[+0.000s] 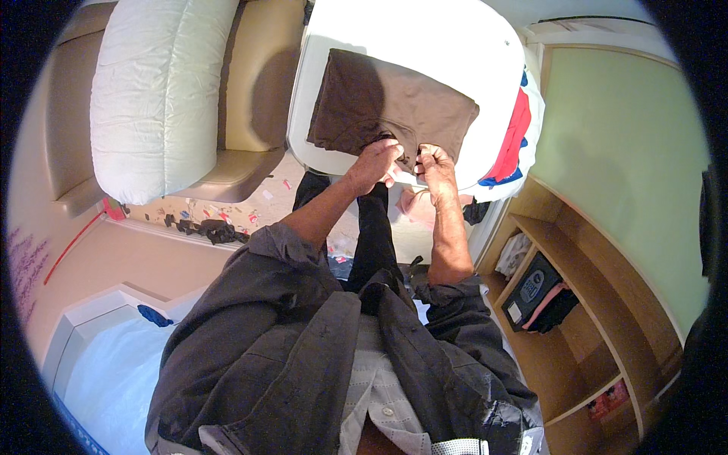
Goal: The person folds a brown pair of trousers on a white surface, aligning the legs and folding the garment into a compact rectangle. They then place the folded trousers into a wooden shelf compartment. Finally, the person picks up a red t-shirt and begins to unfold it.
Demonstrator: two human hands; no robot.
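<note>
A brown folded garment lies on a white table. A curved seam shows near its front edge, and part of it is in the shadow of a head. My left hand grips the cloth at the middle of this near edge, where a small dark patch shows by the fingers. Just to the right, my right hand pinches the same edge between thumb and curled fingers. A short stretch of cloth hangs between the two hands at the table's front rim. The fingertips are partly hidden.
Red and blue cloth lies along the table's right side. To the left, a rolled white quilt rests on a tan padded seat. Wooden shelves hold packaged goods at right. Scraps litter the floor. A clear plastic bag is lower left.
</note>
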